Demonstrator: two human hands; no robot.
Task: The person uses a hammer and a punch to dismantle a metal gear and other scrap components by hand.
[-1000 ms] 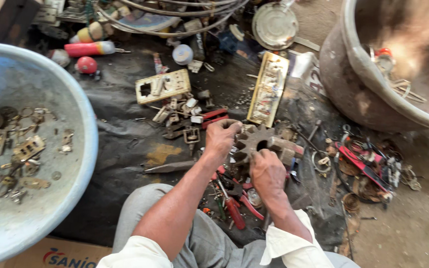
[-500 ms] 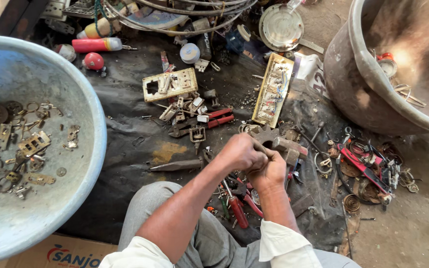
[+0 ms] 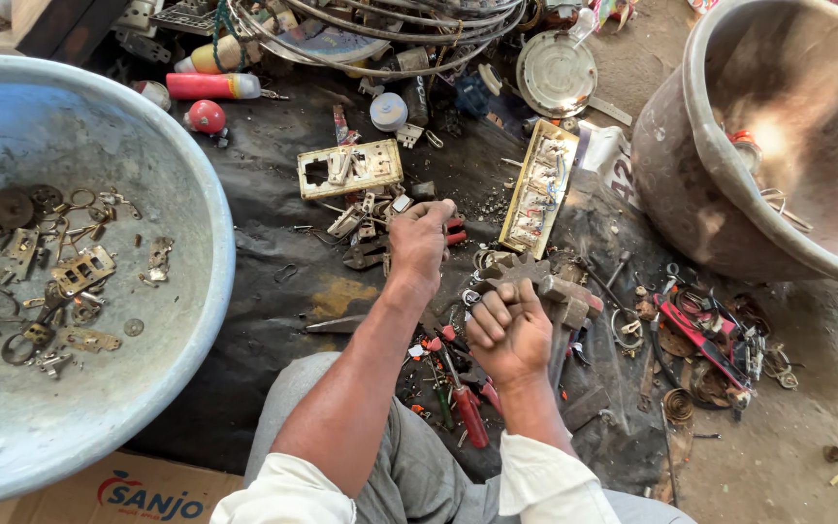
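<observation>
Two bare hands work over a black plastic sheet spread on the ground, and the places below are given from the toothed, rusty metal gear block at its middle. The right hand is curled into a fist touching the near edge of that block, apparently clamped on a part of it, though the fingers hide what they hold. The left hand lies just left of the block, knuckles up, its fingers closed down on a small piece in the scatter of switch parts; I cannot tell which piece. The block's long axis runs away to the right from the right hand, which is the nearer hand. One cream switch plate lies up and left of the block, and one long cream switch board just above it. Two red-handled tools lie below it, by the knees. One wide grey metal basin holding brass scraps stands far left, one dented metal tub far right.
</observation>
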